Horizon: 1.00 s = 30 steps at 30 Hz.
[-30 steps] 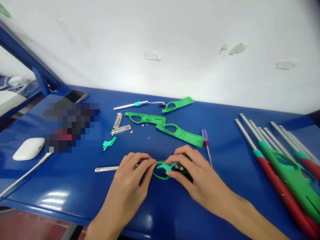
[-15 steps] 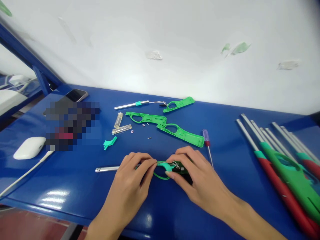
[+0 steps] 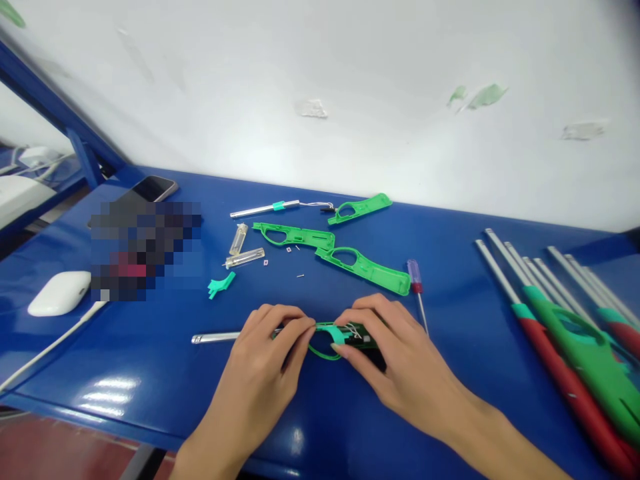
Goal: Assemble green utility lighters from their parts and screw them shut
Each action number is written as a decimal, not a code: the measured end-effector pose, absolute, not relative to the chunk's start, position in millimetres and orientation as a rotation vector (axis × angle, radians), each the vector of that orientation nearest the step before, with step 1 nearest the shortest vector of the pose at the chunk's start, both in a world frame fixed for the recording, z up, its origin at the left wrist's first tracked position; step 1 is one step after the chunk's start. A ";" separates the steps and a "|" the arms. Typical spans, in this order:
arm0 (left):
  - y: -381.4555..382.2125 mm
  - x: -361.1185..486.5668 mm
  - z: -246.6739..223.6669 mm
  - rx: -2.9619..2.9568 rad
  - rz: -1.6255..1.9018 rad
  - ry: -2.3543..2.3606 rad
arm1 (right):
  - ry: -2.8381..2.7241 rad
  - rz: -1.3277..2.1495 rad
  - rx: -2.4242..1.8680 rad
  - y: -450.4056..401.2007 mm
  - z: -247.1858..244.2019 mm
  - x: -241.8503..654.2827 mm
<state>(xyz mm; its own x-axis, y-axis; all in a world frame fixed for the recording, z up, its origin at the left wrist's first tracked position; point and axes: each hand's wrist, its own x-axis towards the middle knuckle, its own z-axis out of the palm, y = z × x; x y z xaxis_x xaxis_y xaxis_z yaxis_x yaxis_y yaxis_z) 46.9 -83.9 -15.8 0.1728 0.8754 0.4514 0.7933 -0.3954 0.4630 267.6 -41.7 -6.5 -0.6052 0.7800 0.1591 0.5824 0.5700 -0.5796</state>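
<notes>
An opened gas lighter [image 3: 325, 355] lies on the table between my hands, its green half shell showing a teal trigger [image 3: 336, 332], white wires and black inner parts. My left hand [image 3: 273, 350] is closed on its front end, fingertips pinched by the trigger guard, and the metal barrel [image 3: 216, 338] sticks out to the left. My right hand [image 3: 387, 340] grips the handle end, thumb beside the trigger. Part of the lighter is hidden under my fingers. Further back lie a green half shell [image 3: 370, 270], another shell half [image 3: 305, 237] and a loose teal trigger [image 3: 221, 285].
A screwdriver [image 3: 416, 287] lies right of the shells. Clear fuel tanks [image 3: 245, 258], tiny screws [image 3: 300, 275] and a wired barrel [image 3: 265, 209] lie behind my hands. Several assembled lighters [image 3: 570, 347] are piled at right. A white case [image 3: 60, 293], cable and phone [image 3: 155, 189] are at left.
Both hands keep almost the same hold on the lighter. The whole view has shifted very slightly; nothing was taken up or let go.
</notes>
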 end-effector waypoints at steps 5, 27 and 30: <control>-83.0 47.0 -15.3 2.313 1.027 1.664 | -2.407 0.687 -1.087 -41.0 -5.2 267.6; -84.3 46.2 -16.7 2.324 1.008 1.642 | -2.246 0.704 -1.116 -28.1 7.5 282.3; -83.8 46.4 -16.2 2.330 1.006 1.639 | -2.277 0.704 -1.132 -27.9 7.4 282.4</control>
<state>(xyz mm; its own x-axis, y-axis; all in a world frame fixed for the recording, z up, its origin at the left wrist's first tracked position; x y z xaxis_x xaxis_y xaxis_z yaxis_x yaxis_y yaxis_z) 46.4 -83.8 -16.2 0.1927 0.8736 0.4468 0.7938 -0.4065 0.4524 282.4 -27.9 7.4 -0.5309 0.8232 0.2012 0.5662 0.5212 -0.6385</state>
